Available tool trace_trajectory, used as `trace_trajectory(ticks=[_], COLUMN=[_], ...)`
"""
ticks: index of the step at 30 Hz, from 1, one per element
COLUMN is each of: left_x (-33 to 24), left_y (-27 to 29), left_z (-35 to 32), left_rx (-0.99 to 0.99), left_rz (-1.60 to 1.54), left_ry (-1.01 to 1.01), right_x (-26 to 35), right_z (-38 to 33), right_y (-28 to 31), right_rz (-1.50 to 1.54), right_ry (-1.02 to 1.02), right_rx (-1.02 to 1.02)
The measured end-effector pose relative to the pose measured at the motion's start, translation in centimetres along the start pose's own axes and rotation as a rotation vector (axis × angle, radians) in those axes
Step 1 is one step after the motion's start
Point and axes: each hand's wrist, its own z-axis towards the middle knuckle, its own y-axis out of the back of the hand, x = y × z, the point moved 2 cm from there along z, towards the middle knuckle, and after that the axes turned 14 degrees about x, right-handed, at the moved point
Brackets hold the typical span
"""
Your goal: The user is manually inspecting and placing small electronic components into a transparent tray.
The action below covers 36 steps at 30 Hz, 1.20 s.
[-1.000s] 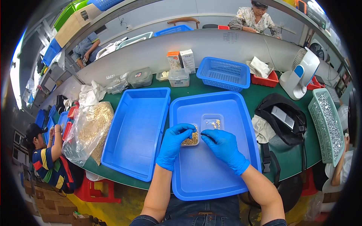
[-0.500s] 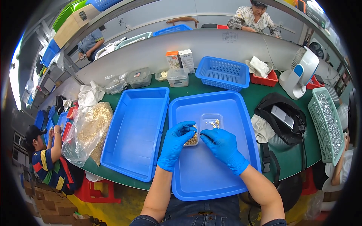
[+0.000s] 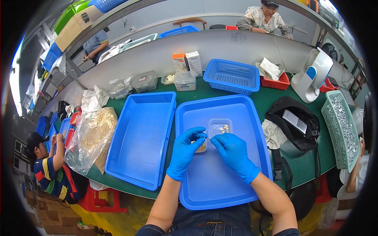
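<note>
My left hand (image 3: 185,151), in a blue glove, is pinched closed over the large blue tray (image 3: 212,194). My right hand (image 3: 233,156), gloved the same way, meets it with thumb and forefinger pressed together. A thin metallic piece (image 3: 208,139) spans the gap between the two sets of fingertips; its exact kind is too small to make out. Partly hidden under my left fingers, a small clear box (image 3: 201,149) holds many brass-coloured small parts. Just beyond my fingertips, a second clear box (image 3: 215,122) has a few such pieces in it.
An upright-edged blue tray (image 3: 136,141) lies left, beside a plastic bag of small gold parts (image 3: 100,133). Behind stand a blue basket (image 3: 232,76) and lidded tubs (image 3: 145,81). To the right are a black bag (image 3: 293,118), a white fan (image 3: 313,76) and a green basket (image 3: 342,129). Co-workers sit around.
My left hand has shifted slightly to the right and covers more of the nearer small box. My right hand stays almost in place.
</note>
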Motion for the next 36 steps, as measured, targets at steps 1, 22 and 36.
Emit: trace_trajectory(ticks=[1,22,36], left_x=[0.0,-0.4,0.4], left_y=[0.0,-0.8,0.3], left_z=[0.0,0.2,0.1], left_rx=[0.000,0.184,-0.057], left_rz=[0.000,-0.499,-0.052], left_ry=[0.000,0.009,0.034], right_x=[0.1,0.5,0.4], right_z=[0.1,0.2,0.4], right_y=[0.0,0.0,0.5], right_rz=[0.036,0.232,0.002], right_ry=[0.003,0.004,0.071], right_rx=[-0.016,0.052,-0.095])
